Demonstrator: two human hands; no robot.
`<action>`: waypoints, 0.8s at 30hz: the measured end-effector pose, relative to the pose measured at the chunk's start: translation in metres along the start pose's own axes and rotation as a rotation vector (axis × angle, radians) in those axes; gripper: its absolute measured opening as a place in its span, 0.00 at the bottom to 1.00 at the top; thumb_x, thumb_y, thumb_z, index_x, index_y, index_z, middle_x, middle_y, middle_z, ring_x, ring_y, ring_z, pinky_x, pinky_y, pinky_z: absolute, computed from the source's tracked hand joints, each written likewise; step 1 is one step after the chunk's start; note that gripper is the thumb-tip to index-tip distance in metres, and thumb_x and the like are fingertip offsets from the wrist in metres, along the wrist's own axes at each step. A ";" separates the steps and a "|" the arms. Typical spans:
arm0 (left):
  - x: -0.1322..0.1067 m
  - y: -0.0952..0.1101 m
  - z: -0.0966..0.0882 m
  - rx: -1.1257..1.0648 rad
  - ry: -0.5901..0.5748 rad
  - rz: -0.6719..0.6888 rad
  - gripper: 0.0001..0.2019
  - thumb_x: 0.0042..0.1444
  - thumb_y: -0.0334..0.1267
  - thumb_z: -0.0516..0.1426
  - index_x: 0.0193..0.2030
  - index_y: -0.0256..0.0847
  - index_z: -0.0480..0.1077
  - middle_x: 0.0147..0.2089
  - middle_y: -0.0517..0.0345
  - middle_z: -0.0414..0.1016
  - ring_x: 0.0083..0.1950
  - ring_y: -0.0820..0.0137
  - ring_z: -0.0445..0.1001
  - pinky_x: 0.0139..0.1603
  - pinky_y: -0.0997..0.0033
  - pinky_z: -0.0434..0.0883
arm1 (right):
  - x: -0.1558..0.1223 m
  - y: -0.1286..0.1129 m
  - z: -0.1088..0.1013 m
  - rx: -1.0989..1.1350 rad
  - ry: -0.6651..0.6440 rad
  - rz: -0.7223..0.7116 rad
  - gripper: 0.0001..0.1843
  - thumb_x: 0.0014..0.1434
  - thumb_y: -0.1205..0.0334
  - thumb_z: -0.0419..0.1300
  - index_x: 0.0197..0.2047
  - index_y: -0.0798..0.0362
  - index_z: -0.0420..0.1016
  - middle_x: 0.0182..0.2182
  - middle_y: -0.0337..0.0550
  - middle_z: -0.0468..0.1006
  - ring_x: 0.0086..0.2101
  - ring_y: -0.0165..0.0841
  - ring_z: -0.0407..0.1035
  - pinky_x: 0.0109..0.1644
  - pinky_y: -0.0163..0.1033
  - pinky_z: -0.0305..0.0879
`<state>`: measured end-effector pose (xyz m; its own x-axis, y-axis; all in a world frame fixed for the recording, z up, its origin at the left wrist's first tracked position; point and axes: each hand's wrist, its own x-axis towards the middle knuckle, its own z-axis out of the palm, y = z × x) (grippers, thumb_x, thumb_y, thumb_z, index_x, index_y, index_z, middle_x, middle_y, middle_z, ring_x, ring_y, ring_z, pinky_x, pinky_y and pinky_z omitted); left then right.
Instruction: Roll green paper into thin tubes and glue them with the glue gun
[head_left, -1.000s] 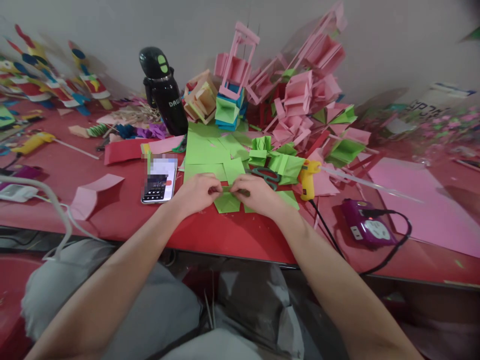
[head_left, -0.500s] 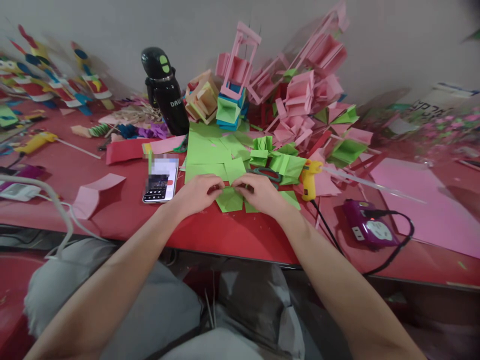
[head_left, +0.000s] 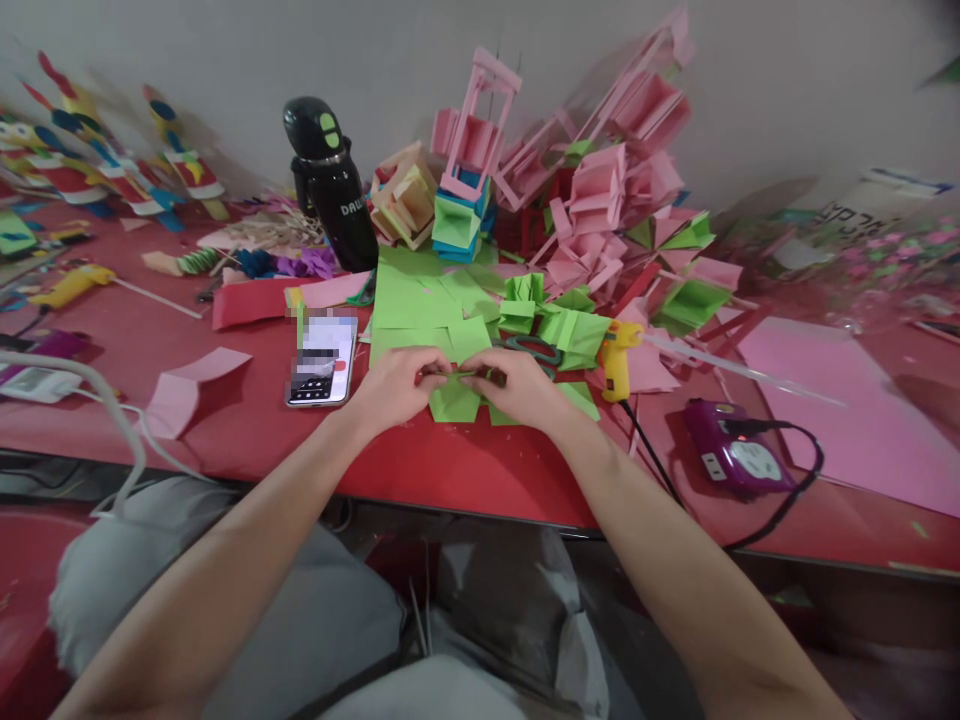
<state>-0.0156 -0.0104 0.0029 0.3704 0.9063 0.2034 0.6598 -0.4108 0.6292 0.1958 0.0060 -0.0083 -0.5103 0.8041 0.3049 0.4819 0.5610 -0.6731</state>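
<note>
In the head view, pixelation masks part of the smartphone (head_left: pixel 343 350), and our fingertips cover the far edge of the green paper piece (head_left: pixel 455 404). On the black bottle (head_left: pixel 334 190) we read "DAW", the rest curving out of sight. Our left hand (head_left: pixel 399 388) and right hand (head_left: pixel 519 388) are nearly closed, thumbs against fingers, pinching that paper between them over the red worktop (head_left: pixel 465 470), near its front edge.
</note>
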 end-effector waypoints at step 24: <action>0.005 -0.013 0.002 -0.341 0.027 0.043 0.06 0.59 0.35 0.59 0.43 0.40 0.75 0.42 0.54 0.82 0.44 0.66 0.80 0.48 0.64 0.75 | -0.001 0.003 -0.004 0.077 0.098 -0.125 0.15 0.62 0.69 0.57 0.45 0.48 0.84 0.36 0.43 0.82 0.35 0.32 0.73 0.39 0.37 0.66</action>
<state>-0.0214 -0.0011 -0.0057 0.3732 0.8929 0.2520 0.3853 -0.3962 0.8334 0.2008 0.0073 -0.0080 -0.4894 0.7461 0.4514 0.3609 0.6445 -0.6740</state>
